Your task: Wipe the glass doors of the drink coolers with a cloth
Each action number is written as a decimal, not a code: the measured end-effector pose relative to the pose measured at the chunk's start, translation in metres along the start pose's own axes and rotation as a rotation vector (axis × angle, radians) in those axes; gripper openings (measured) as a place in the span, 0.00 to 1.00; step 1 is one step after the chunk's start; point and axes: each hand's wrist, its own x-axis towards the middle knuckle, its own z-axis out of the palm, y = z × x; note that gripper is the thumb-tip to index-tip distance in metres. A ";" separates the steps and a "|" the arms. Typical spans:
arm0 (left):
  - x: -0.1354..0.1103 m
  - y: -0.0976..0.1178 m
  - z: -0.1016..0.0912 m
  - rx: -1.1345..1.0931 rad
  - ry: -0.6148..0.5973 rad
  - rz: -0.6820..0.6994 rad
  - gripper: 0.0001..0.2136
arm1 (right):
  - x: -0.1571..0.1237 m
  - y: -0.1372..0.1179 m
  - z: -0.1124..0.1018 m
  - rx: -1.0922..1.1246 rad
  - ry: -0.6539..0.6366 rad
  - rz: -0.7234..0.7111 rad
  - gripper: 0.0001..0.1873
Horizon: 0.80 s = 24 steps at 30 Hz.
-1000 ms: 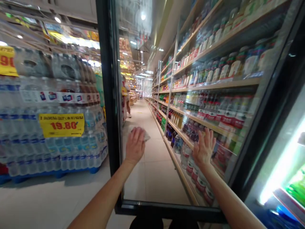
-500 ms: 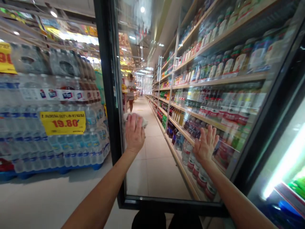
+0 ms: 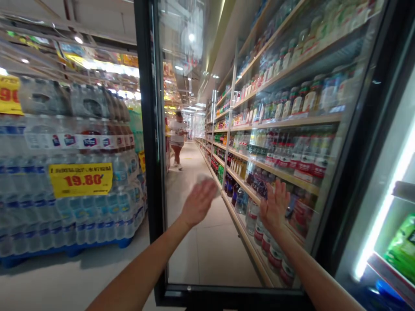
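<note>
My left hand (image 3: 198,204) presses a whitish cloth (image 3: 214,185) to the glass pane (image 3: 181,250) of a black-framed cooler door. Its fingers lie over the cloth, which is partly hidden and smeared by motion. Further right, my right hand (image 3: 275,203) is held up at the same pane, palm forward and fingers stretched out, with nothing in it. Whether that palm touches the glass I cannot tell. The dark door frame (image 3: 147,129) runs along the pane's left side and bottom.
Shelves of bottled drinks (image 3: 288,160) show in the pane, with a floor aisle beside them. A person (image 3: 177,136) is in that aisle. To the left, water packs (image 3: 81,218) with a yellow price sign (image 3: 81,179) stand on a blue pallet (image 3: 71,249). A lit cooler (image 3: 382,207) is at right.
My left hand has moved right and somewhat down across the pane with the cloth. My right hand stays raised, slightly lower in view. The view has tilted up a little, and the person stands out more clearly.
</note>
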 end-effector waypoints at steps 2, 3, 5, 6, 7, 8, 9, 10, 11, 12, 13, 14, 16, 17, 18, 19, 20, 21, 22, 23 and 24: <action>0.005 0.004 0.001 -0.053 -0.080 0.210 0.25 | 0.000 0.003 -0.003 -0.014 -0.018 -0.016 0.31; 0.009 0.002 0.002 -0.050 -0.062 0.177 0.25 | 0.002 0.005 -0.006 -0.018 -0.031 -0.031 0.31; 0.021 -0.004 0.005 0.005 0.075 -0.107 0.27 | 0.008 0.010 -0.010 -0.022 -0.054 -0.055 0.31; 0.028 -0.007 0.006 0.035 0.149 -0.257 0.28 | 0.013 0.013 -0.011 -0.020 -0.055 -0.058 0.31; 0.034 -0.008 0.008 0.053 0.203 -0.347 0.29 | 0.019 0.014 -0.011 -0.016 -0.046 -0.053 0.31; 0.039 -0.006 0.010 0.056 0.215 -0.354 0.29 | 0.025 0.015 -0.011 -0.013 -0.033 -0.043 0.31; 0.042 -0.003 0.012 0.043 0.184 -0.274 0.29 | 0.031 0.016 -0.010 -0.011 -0.018 -0.033 0.32; 0.045 0.001 0.014 0.019 0.120 -0.136 0.28 | 0.037 0.016 -0.009 -0.012 -0.005 -0.027 0.32; 0.046 0.004 0.015 -0.008 0.049 0.012 0.27 | 0.041 0.016 -0.007 -0.016 0.001 -0.028 0.33; 0.048 0.005 0.016 -0.030 -0.005 0.117 0.26 | 0.044 0.017 -0.005 -0.023 0.000 -0.034 0.33; 0.049 0.004 0.016 -0.041 -0.024 0.146 0.25 | 0.046 0.017 -0.003 -0.030 -0.003 -0.043 0.33; 0.051 0.000 0.015 -0.041 -0.001 0.092 0.25 | 0.047 0.017 -0.002 -0.033 -0.001 -0.055 0.34; 0.057 -0.013 0.013 -0.015 0.137 -0.170 0.26 | 0.046 0.017 0.000 -0.026 0.014 -0.080 0.34; 0.059 -0.019 0.012 0.001 0.208 -0.297 0.26 | 0.045 0.016 0.001 -0.020 0.022 -0.082 0.34; 0.062 -0.022 0.011 0.012 0.253 -0.377 0.27 | 0.044 0.016 0.001 -0.014 0.030 -0.076 0.35; 0.063 -0.022 0.010 0.019 0.263 -0.394 0.27 | 0.043 0.015 0.001 -0.007 0.037 -0.068 0.35; 0.064 -0.020 0.010 0.017 0.237 -0.339 0.27 | 0.043 0.014 0.002 0.000 0.040 -0.060 0.35; 0.064 -0.015 0.011 0.005 0.182 -0.220 0.26 | 0.043 0.014 0.002 0.005 0.036 -0.051 0.35; 0.063 -0.009 0.012 -0.015 0.114 -0.065 0.26 | 0.043 0.013 0.001 0.009 0.029 -0.043 0.35; 0.063 -0.004 0.012 -0.037 0.050 0.085 0.25 | 0.043 0.013 0.001 0.012 0.024 -0.042 0.35; 0.064 -0.001 0.013 -0.053 0.011 0.194 0.24 | 0.043 0.013 0.001 0.015 0.015 -0.043 0.35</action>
